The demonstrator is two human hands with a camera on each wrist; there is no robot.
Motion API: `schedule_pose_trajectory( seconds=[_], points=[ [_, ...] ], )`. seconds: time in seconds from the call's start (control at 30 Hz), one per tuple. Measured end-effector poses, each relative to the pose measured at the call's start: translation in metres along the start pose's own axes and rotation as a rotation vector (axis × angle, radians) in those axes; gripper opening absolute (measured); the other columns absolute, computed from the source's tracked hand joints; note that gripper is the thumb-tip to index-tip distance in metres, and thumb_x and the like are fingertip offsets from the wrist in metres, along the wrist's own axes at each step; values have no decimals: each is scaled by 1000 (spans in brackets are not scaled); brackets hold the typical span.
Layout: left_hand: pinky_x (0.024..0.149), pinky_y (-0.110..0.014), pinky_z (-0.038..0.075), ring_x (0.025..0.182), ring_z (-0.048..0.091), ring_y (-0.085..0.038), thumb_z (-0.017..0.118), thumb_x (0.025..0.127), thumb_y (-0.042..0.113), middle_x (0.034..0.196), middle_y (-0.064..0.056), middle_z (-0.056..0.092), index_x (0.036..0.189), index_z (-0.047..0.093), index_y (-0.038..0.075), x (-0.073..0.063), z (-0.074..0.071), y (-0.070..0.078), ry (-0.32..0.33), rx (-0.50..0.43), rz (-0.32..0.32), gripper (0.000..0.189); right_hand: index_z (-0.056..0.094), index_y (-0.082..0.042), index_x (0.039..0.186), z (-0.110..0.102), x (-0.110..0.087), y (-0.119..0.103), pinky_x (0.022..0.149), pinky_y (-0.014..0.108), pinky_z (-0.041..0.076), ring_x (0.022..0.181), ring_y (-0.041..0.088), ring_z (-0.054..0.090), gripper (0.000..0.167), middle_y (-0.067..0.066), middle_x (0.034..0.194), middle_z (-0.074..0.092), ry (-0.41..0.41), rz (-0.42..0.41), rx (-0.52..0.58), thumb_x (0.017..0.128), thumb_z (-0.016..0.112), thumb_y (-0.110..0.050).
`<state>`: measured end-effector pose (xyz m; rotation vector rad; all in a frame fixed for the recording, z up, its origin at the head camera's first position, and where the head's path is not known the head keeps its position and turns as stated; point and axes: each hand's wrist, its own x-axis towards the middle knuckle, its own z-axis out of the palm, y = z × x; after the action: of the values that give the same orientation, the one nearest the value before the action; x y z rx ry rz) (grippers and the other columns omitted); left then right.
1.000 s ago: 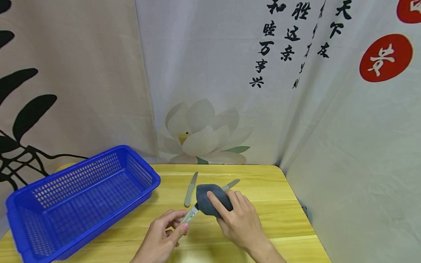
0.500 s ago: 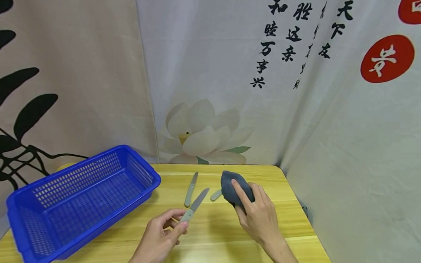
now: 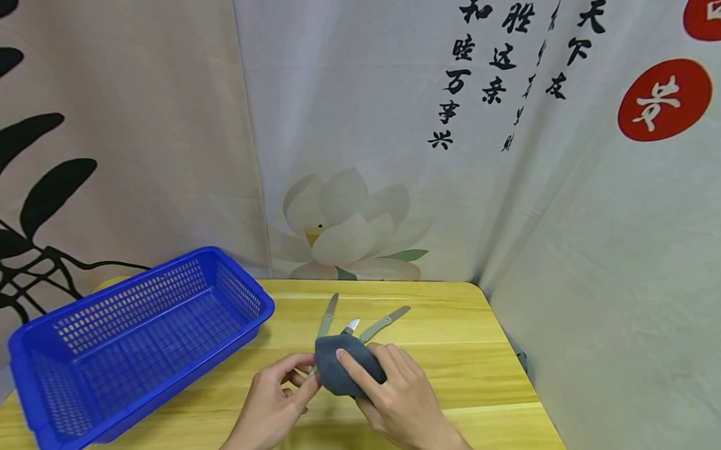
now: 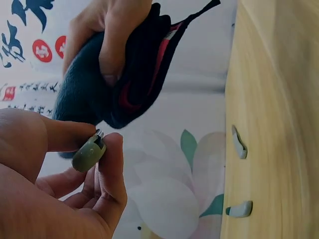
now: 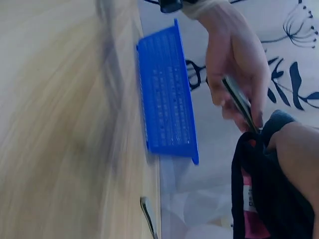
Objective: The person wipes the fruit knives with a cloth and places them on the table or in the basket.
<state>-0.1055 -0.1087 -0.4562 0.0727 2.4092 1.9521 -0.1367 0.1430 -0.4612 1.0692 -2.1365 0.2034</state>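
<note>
My left hand pinches the pale green handle of a small knife between thumb and fingers. A dark blue-grey folded cloth, with a black underside and red inner edge, lies over most of the blade. Only the tip shows past its far side in the head view. My right hand grips the cloth, index finger stretched along the top. Two similar knives rest on the table beyond the hands: one points away, and another slants to the right.
A blue perforated plastic basket stands on the left of the wooden table. Behind the table hangs a pale curtain printed with a lotus and characters. A curtain also borders the right side.
My right hand moved the cloth off the knife to the right, baring the blade, then brought it back over the blade, nearer the left hand. The left hand stays nearly still.
</note>
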Motion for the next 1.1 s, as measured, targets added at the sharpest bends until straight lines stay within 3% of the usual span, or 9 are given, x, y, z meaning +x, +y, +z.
schedule_pose_trajectory(
  seconds=[0.23,0.6,0.83,1.1],
  points=[
    [63,-24,54,83,68,-8,82,105,22,103,-2,77,120,83,18,-1,-1,1,6,63,21,16,60,-28,164,4,5,-9,81,33,61,90,19,63,93,9,120,70,-23,-23,-47,80,99,-30],
    [66,-22,49,92,64,-2,78,108,21,112,-2,78,140,77,4,-4,-4,-7,-52,66,84,37,63,-26,162,9,3,0,77,34,60,87,20,60,89,11,116,71,-47,18,-137,80,98,-29],
    [65,-21,48,90,63,-2,78,108,20,106,-2,75,139,78,5,-4,-5,-6,-65,72,100,35,64,-27,160,9,1,13,74,35,60,86,21,61,88,13,114,72,-34,52,-161,79,97,-24],
    [64,-22,48,91,63,-1,79,107,20,105,-1,75,138,79,5,-5,-5,-6,-70,74,116,34,66,-27,158,9,-2,31,73,38,61,88,24,64,78,17,115,73,-29,102,-157,85,93,-25]
  ],
)
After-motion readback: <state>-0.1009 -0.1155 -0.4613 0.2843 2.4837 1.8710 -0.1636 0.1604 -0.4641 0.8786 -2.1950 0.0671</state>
